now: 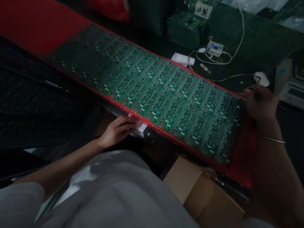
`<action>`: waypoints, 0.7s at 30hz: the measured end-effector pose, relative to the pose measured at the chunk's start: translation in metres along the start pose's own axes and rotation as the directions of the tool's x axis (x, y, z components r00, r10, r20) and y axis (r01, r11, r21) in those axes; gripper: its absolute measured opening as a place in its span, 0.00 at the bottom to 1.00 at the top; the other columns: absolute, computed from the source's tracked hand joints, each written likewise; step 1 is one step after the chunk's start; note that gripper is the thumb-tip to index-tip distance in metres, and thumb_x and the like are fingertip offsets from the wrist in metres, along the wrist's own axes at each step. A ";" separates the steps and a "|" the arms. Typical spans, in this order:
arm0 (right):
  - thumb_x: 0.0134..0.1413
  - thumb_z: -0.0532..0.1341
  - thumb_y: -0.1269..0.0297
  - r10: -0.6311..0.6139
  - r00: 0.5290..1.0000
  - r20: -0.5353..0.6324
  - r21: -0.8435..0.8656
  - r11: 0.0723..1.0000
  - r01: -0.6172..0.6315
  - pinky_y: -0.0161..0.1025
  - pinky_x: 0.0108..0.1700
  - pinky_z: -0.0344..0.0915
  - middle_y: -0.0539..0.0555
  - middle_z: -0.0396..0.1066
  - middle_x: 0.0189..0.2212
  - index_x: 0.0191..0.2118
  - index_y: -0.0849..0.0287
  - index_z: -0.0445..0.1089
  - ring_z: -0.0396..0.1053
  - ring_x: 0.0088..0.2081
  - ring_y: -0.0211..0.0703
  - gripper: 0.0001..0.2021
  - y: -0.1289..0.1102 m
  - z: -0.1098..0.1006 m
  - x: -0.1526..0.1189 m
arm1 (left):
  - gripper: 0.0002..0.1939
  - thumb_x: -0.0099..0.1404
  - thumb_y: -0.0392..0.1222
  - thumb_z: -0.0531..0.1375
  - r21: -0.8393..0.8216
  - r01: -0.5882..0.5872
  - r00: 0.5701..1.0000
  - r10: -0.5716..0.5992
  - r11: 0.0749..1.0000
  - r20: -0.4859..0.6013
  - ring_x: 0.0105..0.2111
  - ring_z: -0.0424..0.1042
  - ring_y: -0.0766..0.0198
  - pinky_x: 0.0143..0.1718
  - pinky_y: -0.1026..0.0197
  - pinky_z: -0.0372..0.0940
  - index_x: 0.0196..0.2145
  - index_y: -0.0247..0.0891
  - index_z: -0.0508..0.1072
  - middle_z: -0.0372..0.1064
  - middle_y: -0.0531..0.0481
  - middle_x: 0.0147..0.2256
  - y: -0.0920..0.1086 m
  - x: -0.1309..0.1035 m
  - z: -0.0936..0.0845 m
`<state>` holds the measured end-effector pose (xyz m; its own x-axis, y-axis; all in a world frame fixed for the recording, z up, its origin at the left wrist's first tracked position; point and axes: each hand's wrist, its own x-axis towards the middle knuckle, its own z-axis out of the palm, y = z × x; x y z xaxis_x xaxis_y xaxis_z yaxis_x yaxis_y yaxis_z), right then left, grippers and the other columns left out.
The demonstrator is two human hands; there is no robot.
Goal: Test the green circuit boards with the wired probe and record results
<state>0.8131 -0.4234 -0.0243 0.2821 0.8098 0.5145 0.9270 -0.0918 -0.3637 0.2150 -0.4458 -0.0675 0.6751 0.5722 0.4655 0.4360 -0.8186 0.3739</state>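
An open cardboard box point(219, 201) sits at the near right, below the table edge, with a flap raised and its brown inside walls showing; how deep it goes is hidden. On the table point(224, 71), a red bubble-wrap sheet point(244, 153) lies under a long spread of green circuit boards point(161, 98), which runs from far left to near right, crowded with small parts.

The left hand point(117, 131) is at the near edge of the red sheet, beside a white printed paper point(142, 127). Its fingers are bent and held close together, touching the edge; whether they pinch it cannot be told. The right hand point(262, 103) is at the right end of the boards, by the sheet's far edge, fingers curled in toward the thumb. A thin cable point(229, 77) runs to that hand, but it is too dark to tell what the fingertips hold.

On the far side lie a white roll point(182, 59) and a small display box point(214, 49), near a stack of boards point(182, 31).
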 end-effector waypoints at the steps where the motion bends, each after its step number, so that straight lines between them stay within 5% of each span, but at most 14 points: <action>1: 0.59 0.61 0.58 0.003 1.000 0.000 -0.016 1.000 -0.003 0.43 0.40 0.72 0.59 0.80 0.31 0.32 0.55 0.71 0.80 0.35 0.49 0.08 0.000 0.000 0.000 | 0.04 0.73 0.36 0.62 -0.005 0.010 1.000 -0.010 1.000 -0.006 0.43 0.79 0.61 0.45 0.58 0.75 0.42 0.39 0.78 0.78 0.44 0.43 0.001 0.000 0.000; 16: 0.64 0.64 0.60 -0.036 0.999 -0.006 0.002 0.999 0.036 0.42 0.38 0.71 0.62 0.81 0.32 0.35 0.55 0.73 0.80 0.34 0.46 0.07 0.007 0.003 0.000 | 0.10 0.76 0.41 0.58 -0.131 0.133 0.983 -0.113 0.983 0.146 0.46 0.78 0.59 0.48 0.57 0.75 0.42 0.40 0.80 0.78 0.43 0.45 0.002 0.002 -0.014; 21: 0.65 0.63 0.60 -0.015 1.000 0.011 0.093 0.996 0.014 0.42 0.40 0.72 0.62 0.81 0.33 0.35 0.55 0.73 0.80 0.36 0.46 0.07 0.001 0.001 -0.001 | 0.07 0.74 0.40 0.60 -0.274 0.229 0.969 -0.191 0.934 0.159 0.44 0.77 0.62 0.47 0.59 0.74 0.40 0.40 0.79 0.76 0.46 0.44 0.022 0.056 -0.039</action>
<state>0.8132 -0.4236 -0.0253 0.2652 0.8174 0.5114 0.9039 -0.0261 -0.4270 0.2392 -0.4294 -0.0020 0.6650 0.7031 0.2519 0.3994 -0.6198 0.6755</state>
